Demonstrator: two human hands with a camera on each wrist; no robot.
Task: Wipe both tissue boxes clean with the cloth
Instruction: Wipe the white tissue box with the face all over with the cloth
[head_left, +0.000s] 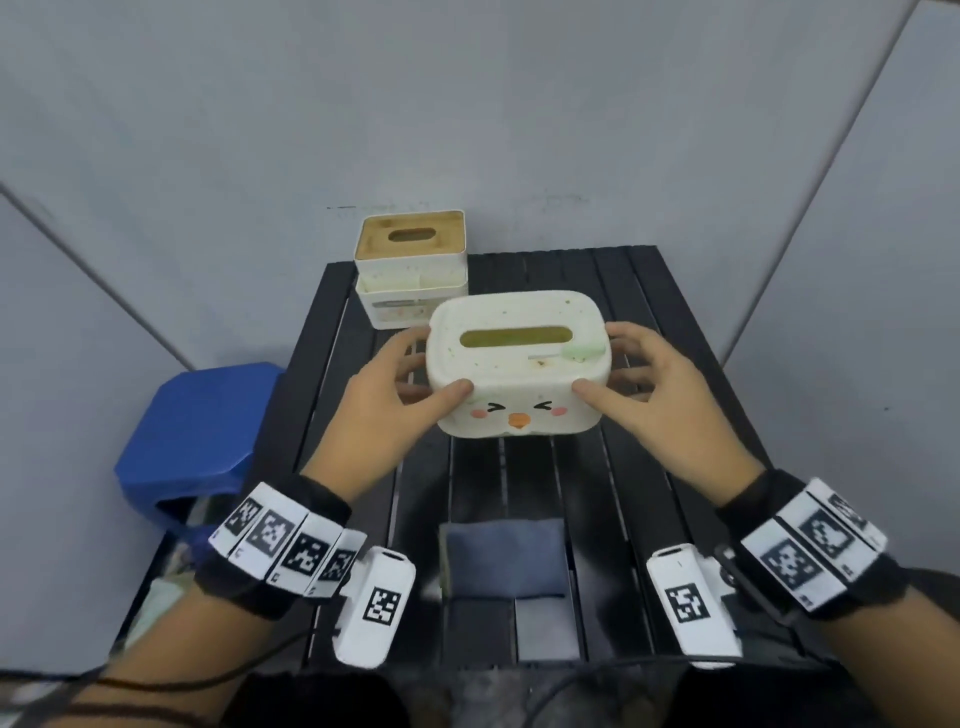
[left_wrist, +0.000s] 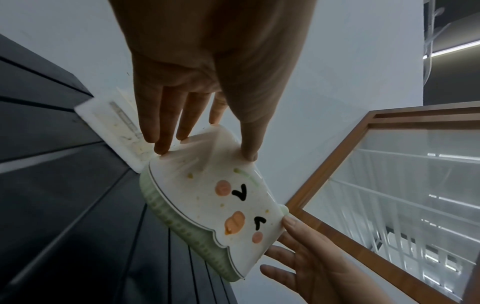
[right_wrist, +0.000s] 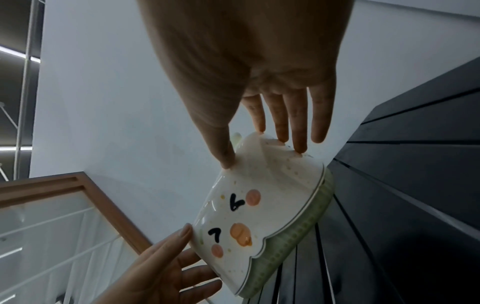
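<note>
A white tissue box with a chick face (head_left: 517, 374) is held over the middle of the black slatted table (head_left: 649, 312). It carries small green and orange specks. My left hand (head_left: 410, 384) grips its left end, thumb on the front and fingers on the side. At the right end my right hand (head_left: 618, 374) grips it the same way. The left wrist view shows my left hand (left_wrist: 205, 152) pinching the box (left_wrist: 228, 205); the right wrist view shows my right hand (right_wrist: 262, 154) pinching it (right_wrist: 259, 216). A second white tissue box with a wooden lid (head_left: 413, 270) stands at the back left. A folded dark blue-grey cloth (head_left: 506, 556) lies near the front edge.
A blue plastic stool (head_left: 208, 426) stands left of the table. Grey walls close in behind and on both sides. A wood-framed glass panel (left_wrist: 389, 185) is seen in the wrist views.
</note>
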